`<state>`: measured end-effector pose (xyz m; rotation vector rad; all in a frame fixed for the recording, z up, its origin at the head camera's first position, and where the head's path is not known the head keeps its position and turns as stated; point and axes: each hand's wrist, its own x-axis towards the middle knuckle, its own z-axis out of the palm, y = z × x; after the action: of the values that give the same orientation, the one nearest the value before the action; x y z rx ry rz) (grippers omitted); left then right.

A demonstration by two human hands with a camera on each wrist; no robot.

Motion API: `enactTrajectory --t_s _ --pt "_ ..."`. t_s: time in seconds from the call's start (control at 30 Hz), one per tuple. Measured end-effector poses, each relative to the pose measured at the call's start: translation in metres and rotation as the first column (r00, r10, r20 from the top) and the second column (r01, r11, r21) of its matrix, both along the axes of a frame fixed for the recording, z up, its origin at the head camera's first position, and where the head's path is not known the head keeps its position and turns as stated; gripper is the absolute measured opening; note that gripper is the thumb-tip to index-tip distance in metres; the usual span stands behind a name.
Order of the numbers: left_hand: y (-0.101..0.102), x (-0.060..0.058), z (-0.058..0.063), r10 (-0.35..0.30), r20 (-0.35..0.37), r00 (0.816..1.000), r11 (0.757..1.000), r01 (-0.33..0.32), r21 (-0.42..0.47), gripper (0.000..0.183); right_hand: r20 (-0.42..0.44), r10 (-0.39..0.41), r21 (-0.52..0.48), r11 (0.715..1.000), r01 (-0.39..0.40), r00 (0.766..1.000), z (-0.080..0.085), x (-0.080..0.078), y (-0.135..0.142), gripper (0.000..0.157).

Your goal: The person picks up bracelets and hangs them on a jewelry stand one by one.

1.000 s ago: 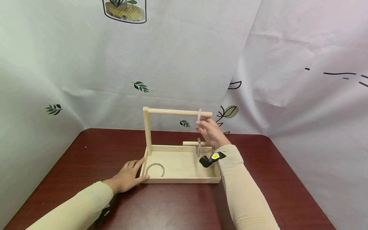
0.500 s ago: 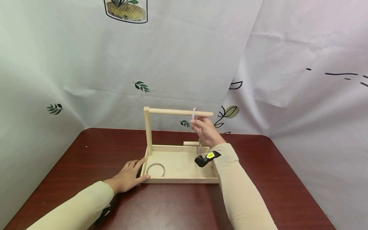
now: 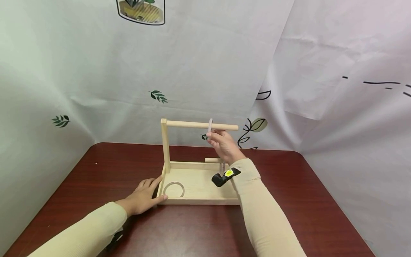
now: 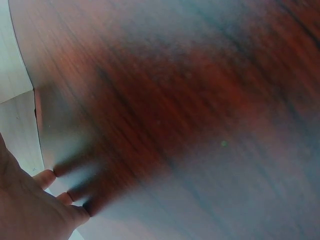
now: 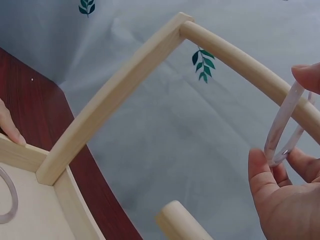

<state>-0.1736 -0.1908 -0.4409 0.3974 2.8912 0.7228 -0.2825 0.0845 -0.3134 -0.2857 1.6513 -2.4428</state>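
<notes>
A pale translucent bangle [image 3: 210,125] encircles the upper rod [image 3: 189,124] of a wooden bracelet stand, between the fingers and thumb of my right hand [image 3: 226,146]. In the right wrist view, that bangle [image 5: 281,120] is pinched around the rod. My left hand [image 3: 142,198] rests at the left front corner of the stand's tray [image 3: 199,201], thumb on the front rim and fingers along the left side. A second bangle [image 3: 174,183] lies inside the tray at front left. From the shorter lower rod [image 3: 212,160] hangs another bangle [image 3: 221,167], partly behind my right wrist.
A square post [image 3: 165,148] carries the upper rod at the tray's back left. The stand sits on a dark red wooden table [image 3: 199,232]. White cloth [image 3: 205,71] with printed leaves hangs behind and at both sides.
My right hand has slid the bangle leftward along the upper rod, from near its free end toward the middle. The left hand stays in place on the tray.
</notes>
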Motion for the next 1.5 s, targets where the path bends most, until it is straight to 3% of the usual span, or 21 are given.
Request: enactTrajectory --t_s 1.07,1.5 --pt "0.000 0.000 -0.002 0.005 0.004 1.000 1.000 -0.005 -0.003 0.086 0.004 0.078 -0.037 0.996 -0.078 0.997 0.002 0.003 -0.045 0.022" --pt "0.000 0.000 -0.002 0.005 0.004 1.000 1.000 -0.005 -0.005 0.086 0.032 0.096 0.010 0.995 -0.096 0.995 0.003 0.004 -0.057 0.043"
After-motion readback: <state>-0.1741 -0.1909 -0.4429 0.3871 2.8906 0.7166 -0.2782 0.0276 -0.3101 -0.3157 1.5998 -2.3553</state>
